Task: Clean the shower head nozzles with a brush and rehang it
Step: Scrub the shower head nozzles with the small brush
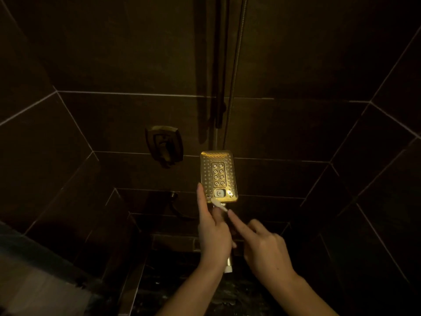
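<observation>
Two hands, shower head above left hand

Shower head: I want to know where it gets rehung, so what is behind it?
Behind the shower head: dark wall tiles, a vertical rail and the hose running up. It covers the rail's lower end; no holder shows.

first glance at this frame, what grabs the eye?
The lit gold shower head at centre, nozzle face toward the camera, stands out against the dark tiled wall. Just below it, the left hand grips its handle with the forefinger raised along the head's left edge, while the right hand holds a small white brush at the head's lower left corner. A metal valve handle sits on the wall to the left.
</observation>
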Available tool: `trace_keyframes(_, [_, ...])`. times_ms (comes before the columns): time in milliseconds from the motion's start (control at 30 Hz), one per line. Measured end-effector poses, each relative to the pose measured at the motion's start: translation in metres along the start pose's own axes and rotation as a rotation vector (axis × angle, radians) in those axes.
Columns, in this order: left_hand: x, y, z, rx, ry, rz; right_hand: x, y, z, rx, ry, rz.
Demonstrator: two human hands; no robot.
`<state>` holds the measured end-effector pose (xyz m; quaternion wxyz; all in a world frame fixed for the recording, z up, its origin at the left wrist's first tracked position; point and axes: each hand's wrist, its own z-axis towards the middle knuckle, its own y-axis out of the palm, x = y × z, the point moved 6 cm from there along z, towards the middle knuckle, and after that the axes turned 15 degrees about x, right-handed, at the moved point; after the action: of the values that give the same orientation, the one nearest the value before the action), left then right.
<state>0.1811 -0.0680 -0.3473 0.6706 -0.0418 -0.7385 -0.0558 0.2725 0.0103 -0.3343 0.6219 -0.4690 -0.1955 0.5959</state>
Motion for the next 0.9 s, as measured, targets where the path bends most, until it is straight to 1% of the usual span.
trace_keyframes(67, [0.000, 0.001, -0.001, -0.013, 0.001, 0.002, 0.011, -0.006, 0.006, 0.055, 0.092, 0.014])
trace_keyframes(100, [0.001, 0.001, -0.001, -0.015, 0.012, 0.006, 0.010, -0.006, 0.006, 0.041, 0.096, 0.009])
trace_keyframes(167, [0.000, 0.000, 0.000, -0.013, 0.029, 0.023, -0.002, 0.001, 0.000, -0.030, 0.033, -0.011])
trace_keyframes(200, [-0.001, 0.000, 0.000, -0.019, 0.024, 0.028, -0.004, 0.002, -0.002, -0.038, 0.017, -0.021])
trace_keyframes(267, [-0.006, -0.002, 0.000, -0.050, 0.010, 0.039, 0.006, -0.007, 0.010, 0.024, 0.053, -0.026])
trace_keyframes(333, [-0.007, -0.002, -0.003, -0.077, 0.002, 0.068, 0.026, -0.021, 0.026, 0.124, 0.147, -0.025])
trace_keyframes(367, [-0.006, -0.001, -0.004, -0.086, 0.008, 0.082, 0.031, -0.026, 0.031, 0.136, 0.170, -0.025])
trace_keyframes(400, [-0.006, -0.001, -0.004, -0.090, 0.022, 0.095, 0.031, -0.026, 0.035, 0.121, 0.150, -0.020])
trace_keyframes(500, [-0.009, -0.001, -0.002, -0.110, 0.049, 0.106, 0.016, -0.017, 0.033, 0.012, 0.016, -0.013])
trace_keyframes(533, [-0.010, -0.002, -0.001, -0.112, 0.055, 0.119, 0.017, -0.020, 0.039, 0.029, -0.004, -0.040])
trace_keyframes(633, [-0.011, -0.002, -0.001, -0.110, 0.071, 0.169, 0.035, -0.037, 0.059, 0.140, 0.103, -0.084])
trace_keyframes(667, [-0.012, -0.002, -0.002, -0.109, 0.069, 0.175, 0.033, -0.035, 0.061, 0.113, 0.084, -0.076])
trace_keyframes(733, [-0.014, -0.002, -0.002, -0.114, 0.057, 0.178, 0.014, -0.021, 0.055, -0.013, -0.019, -0.048])
trace_keyframes(767, [-0.016, -0.003, -0.002, -0.115, 0.054, 0.175, 0.007, -0.018, 0.049, -0.026, -0.063, -0.052])
trace_keyframes(800, [-0.016, -0.003, -0.001, -0.113, 0.056, 0.172, 0.008, -0.019, 0.050, -0.002, -0.063, -0.069])
trace_keyframes(867, [-0.015, -0.003, 0.000, -0.108, 0.070, 0.178, 0.027, -0.031, 0.061, 0.097, 0.066, -0.113])
trace_keyframes(900, [-0.015, -0.003, 0.001, -0.111, 0.072, 0.179, 0.033, -0.034, 0.063, 0.113, 0.109, -0.112])
